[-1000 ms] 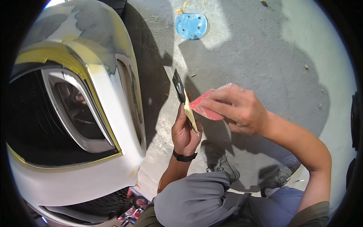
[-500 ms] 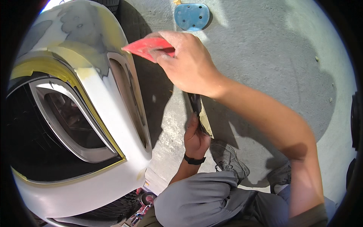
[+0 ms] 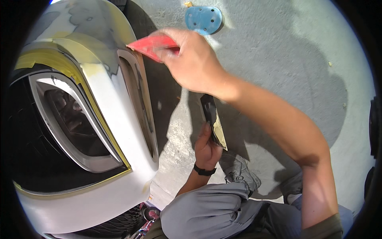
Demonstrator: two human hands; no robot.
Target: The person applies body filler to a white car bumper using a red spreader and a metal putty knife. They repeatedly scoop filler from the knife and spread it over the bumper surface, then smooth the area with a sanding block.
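My right hand is closed round a red filler spreader. The spreader's pointed corner reaches the edge of a sanded white and grey car bumper, beside the upper end of a long slot; I cannot tell whether it touches. Lower down, my left hand grips a dark flat board, its thumb lying along the near side. Cream-coloured filler is smeared along the board's right edge. My right hand and forearm cover the board's far end.
Yellow masking tape borders the dark area round the silver-framed opening. A blue pad with holes lies on the concrete floor. My knee and shoe are below the board.
My right hand has moved slightly left and up with the spreader, closer to the bumper's edge. The board and my left hand appear slightly lower. The whole view has shifted a little.
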